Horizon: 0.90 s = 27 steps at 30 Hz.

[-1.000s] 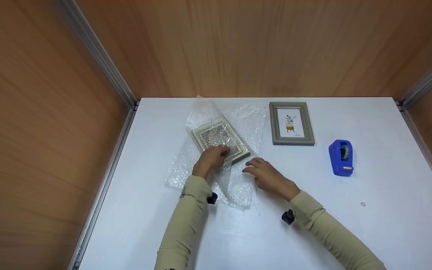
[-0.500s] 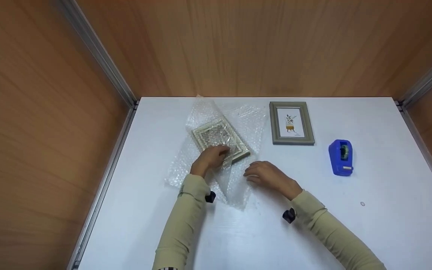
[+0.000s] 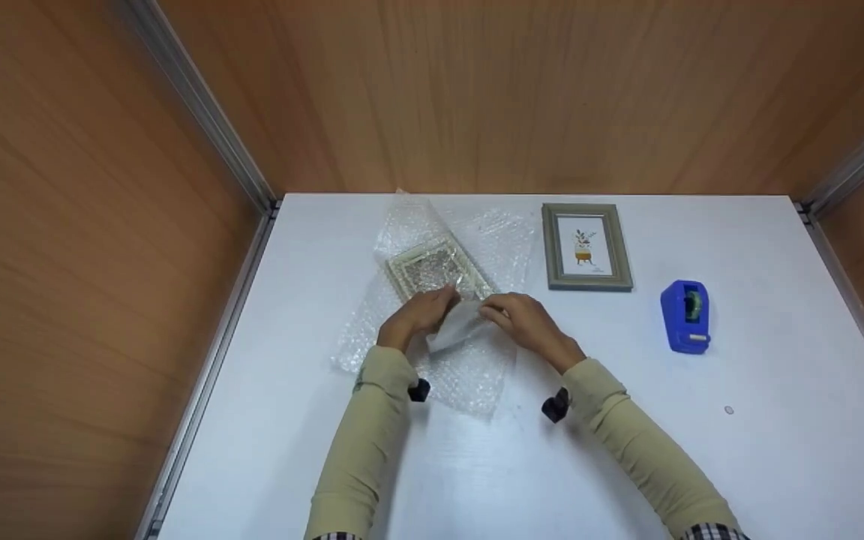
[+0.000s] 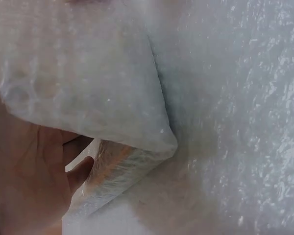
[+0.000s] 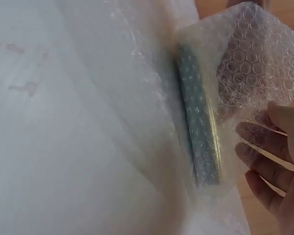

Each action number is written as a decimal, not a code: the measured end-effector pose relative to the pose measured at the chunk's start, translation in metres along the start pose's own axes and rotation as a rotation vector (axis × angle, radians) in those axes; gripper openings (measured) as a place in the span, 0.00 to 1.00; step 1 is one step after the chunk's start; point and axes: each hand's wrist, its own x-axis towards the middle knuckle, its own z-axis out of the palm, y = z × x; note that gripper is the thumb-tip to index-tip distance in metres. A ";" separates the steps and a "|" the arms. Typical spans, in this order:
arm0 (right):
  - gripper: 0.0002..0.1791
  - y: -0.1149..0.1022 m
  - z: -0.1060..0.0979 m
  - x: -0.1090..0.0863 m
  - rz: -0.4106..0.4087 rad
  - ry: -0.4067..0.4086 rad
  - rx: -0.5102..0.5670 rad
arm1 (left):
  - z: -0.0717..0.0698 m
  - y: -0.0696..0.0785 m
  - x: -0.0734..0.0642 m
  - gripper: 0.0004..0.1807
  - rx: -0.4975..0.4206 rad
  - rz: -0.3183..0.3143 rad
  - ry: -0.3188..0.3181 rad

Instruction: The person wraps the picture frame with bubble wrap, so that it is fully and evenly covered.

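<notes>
A sheet of bubble wrap (image 3: 469, 375) lies crookedly on the table, with an ornate pale picture frame (image 3: 432, 264) on it. Part of the wrap is folded over the frame. My left hand (image 3: 418, 315) holds the folded wrap at the frame's near left side; in the left wrist view a raised flap (image 4: 98, 93) hides some of its fingers. Across from it, my right hand (image 3: 526, 322) pinches the wrap's lifted edge near the frame's near right corner. The right wrist view shows fingers (image 5: 267, 166) behind the clear film and the frame's edge (image 5: 198, 117) under bubbles.
A grey-green picture frame (image 3: 587, 247) with a plant print lies flat at the back right. Further right stands a blue tape dispenser (image 3: 685, 316). Wooden panels (image 3: 477, 97) wall the white table (image 3: 762, 315) at the back and sides.
My right hand has moved up and left from the table beside the wrap and taken hold of its edge, lifting the fold. The left hand has stayed nearly in place.
</notes>
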 end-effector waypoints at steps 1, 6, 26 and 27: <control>0.13 0.000 0.000 0.005 0.006 -0.001 0.004 | -0.002 -0.001 0.000 0.36 -0.054 -0.026 -0.009; 0.12 0.001 0.001 0.032 0.005 -0.005 0.035 | -0.011 -0.001 -0.002 0.49 -0.289 -0.160 -0.048; 0.11 0.013 0.029 0.064 0.091 0.059 -0.117 | -0.024 -0.016 0.010 0.17 -0.079 0.095 0.118; 0.11 0.013 0.030 0.064 0.094 0.058 -0.139 | -0.024 -0.016 0.012 0.16 -0.047 0.097 0.142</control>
